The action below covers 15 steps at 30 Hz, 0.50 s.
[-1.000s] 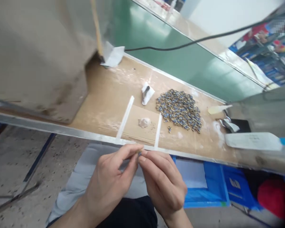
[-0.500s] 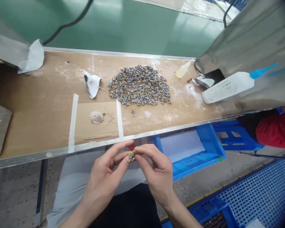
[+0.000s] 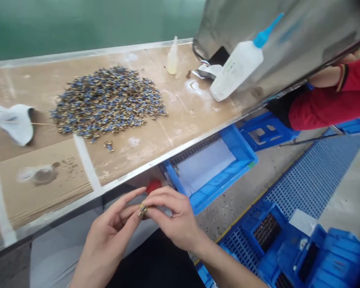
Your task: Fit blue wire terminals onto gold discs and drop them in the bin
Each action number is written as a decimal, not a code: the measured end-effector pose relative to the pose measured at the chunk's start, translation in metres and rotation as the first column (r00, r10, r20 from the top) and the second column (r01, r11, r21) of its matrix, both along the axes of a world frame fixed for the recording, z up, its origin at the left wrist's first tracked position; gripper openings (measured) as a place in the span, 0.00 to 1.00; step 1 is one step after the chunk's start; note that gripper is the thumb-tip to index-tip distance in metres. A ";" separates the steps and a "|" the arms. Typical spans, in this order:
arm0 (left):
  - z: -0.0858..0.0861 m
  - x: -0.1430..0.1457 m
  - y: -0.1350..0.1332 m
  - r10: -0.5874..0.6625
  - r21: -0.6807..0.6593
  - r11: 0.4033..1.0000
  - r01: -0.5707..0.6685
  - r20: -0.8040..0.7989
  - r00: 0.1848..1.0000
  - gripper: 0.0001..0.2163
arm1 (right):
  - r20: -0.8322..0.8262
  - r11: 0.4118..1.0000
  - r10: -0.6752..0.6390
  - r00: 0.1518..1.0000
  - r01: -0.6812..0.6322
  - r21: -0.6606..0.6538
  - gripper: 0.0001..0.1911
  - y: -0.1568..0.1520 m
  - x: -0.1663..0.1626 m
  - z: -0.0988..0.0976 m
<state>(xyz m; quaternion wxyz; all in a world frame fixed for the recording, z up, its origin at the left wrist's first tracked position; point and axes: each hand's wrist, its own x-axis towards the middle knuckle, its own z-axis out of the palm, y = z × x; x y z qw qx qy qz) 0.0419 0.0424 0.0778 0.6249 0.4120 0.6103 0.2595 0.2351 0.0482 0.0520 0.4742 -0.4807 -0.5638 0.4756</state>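
Note:
Below the bench's front edge, my left hand (image 3: 108, 236) and my right hand (image 3: 174, 218) meet fingertip to fingertip. Both pinch one small gold and blue part (image 3: 142, 210) between them. A large heap of the same small gold and blue parts (image 3: 108, 102) lies on the brown bench top (image 3: 180, 112) beyond my hands. One stray part (image 3: 109, 146) lies apart from the heap, near its front edge.
White glue bottle with blue nozzle (image 3: 238, 64) leans at the bench's right end, a small pale bottle (image 3: 173, 60) behind it. Crumpled white cloth (image 3: 13, 120) at left. Glue blob on taped cardboard (image 3: 38, 175). Blue crate (image 3: 211, 170) under the bench. A person's red sleeve (image 3: 326, 106) at right.
The view has swung to the right, so the heap now sits left of centre. My hands stay together on the small part and have sunk a little lower.

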 end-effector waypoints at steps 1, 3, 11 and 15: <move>-0.006 0.001 0.000 -0.016 -0.038 0.999 0.018 0.037 0.999 0.27 | 0.016 1.000 -0.005 1.000 0.004 0.023 0.07 -0.004 0.002 -0.003; -0.014 0.004 0.001 -0.063 -0.087 0.994 0.071 0.083 0.994 0.27 | 0.040 0.999 -0.028 0.999 0.026 0.041 0.06 -0.013 0.006 -0.006; -0.003 0.022 0.006 -0.199 -0.181 0.962 0.203 0.036 0.979 0.33 | 0.437 0.961 -0.128 0.890 0.220 -0.167 0.08 0.008 0.077 -0.029; -0.002 0.024 0.003 -0.215 -0.171 0.962 0.212 0.002 0.977 0.32 | 0.697 0.912 0.152 0.700 0.174 -0.372 0.08 0.036 0.116 -0.074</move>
